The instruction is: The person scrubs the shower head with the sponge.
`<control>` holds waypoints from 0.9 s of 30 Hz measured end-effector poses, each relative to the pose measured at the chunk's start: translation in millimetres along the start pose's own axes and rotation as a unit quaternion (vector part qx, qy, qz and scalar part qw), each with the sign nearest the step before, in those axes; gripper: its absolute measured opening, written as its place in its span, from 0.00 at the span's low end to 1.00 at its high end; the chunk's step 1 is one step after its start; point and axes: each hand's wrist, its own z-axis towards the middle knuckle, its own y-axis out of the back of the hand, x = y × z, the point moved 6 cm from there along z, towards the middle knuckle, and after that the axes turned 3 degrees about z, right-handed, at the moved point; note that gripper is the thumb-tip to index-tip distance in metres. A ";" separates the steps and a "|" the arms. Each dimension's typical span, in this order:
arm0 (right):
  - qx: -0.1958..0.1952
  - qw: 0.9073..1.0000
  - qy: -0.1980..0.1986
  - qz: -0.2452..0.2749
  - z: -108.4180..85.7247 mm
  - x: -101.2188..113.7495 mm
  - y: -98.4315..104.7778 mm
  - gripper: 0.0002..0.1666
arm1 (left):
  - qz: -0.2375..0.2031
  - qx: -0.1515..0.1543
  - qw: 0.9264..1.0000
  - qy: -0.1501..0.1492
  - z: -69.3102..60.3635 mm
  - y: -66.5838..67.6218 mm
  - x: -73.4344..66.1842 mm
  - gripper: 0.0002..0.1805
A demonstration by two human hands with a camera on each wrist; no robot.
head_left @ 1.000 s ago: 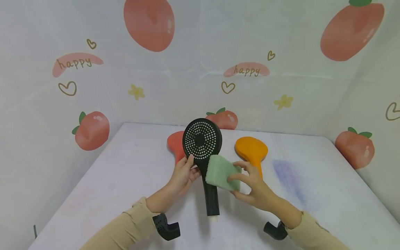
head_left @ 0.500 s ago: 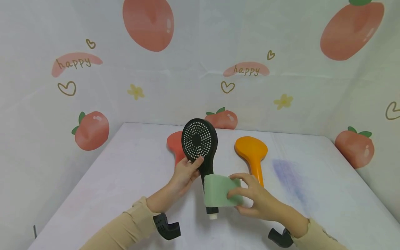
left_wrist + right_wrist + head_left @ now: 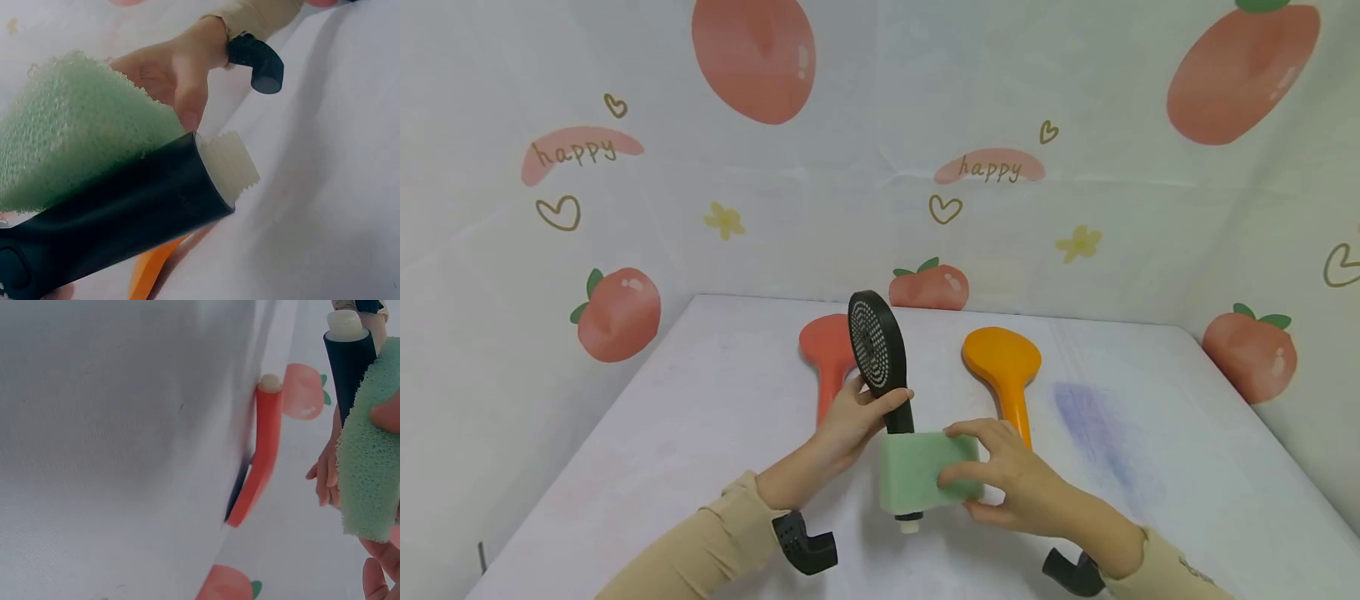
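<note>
A black shower head [image 3: 887, 346] is held above the table, its round nozzle face turned toward the left. My left hand [image 3: 850, 425] grips it at the neck, just below the face. A pale green sponge [image 3: 917, 471] lies against the handle, hiding most of it in the head view. My right hand [image 3: 1015, 479] pinches this sponge between thumb and fingers. In the left wrist view the sponge [image 3: 81, 131] touches the side of the black handle [image 3: 137, 206], close to its white threaded end [image 3: 230, 165].
On the white table [image 3: 700, 400] behind my hands lie a red shower head [image 3: 827, 346] at left and an orange shower head [image 3: 1002, 358] at right. A bluish-purple stain [image 3: 1093, 429] marks the tabletop. A printed cloth [image 3: 827, 183] hangs behind the table.
The sponge has slid down the handle toward its threaded end and turned a little. The shower head has rotated, so its nozzle face now points more to the left.
</note>
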 end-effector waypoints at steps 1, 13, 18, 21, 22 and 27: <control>-0.001 1.000 0.000 0.000 0.2 0.3 1.0 0.27 | 0.005 0.013 1.000 -0.002 -0.3 -0.9 0.1 0.35; -0.030 0.999 -0.039 0.006 -3.1 -12.2 7.3 0.14 | -0.027 0.115 0.993 -0.009 -7.8 -6.9 -0.1 0.43; -0.063 0.996 -0.069 -0.008 -0.7 -19.0 11.1 0.12 | -0.039 0.144 0.989 -0.016 -9.1 -9.3 0.2 0.42; -0.089 0.992 -0.084 -0.014 1.8 -22.5 13.4 0.19 | -0.044 0.148 0.988 -0.016 -9.5 -10.1 1.9 0.38; -0.098 0.991 -0.088 -0.014 2.6 -23.6 14.2 0.20 | -0.046 0.146 0.988 -0.015 -9.5 -10.1 2.6 0.37; -0.134 0.985 -0.103 -0.022 5.9 -27.0 17.8 0.15 | -0.034 0.128 0.991 -0.019 -8.5 -9.7 4.8 0.32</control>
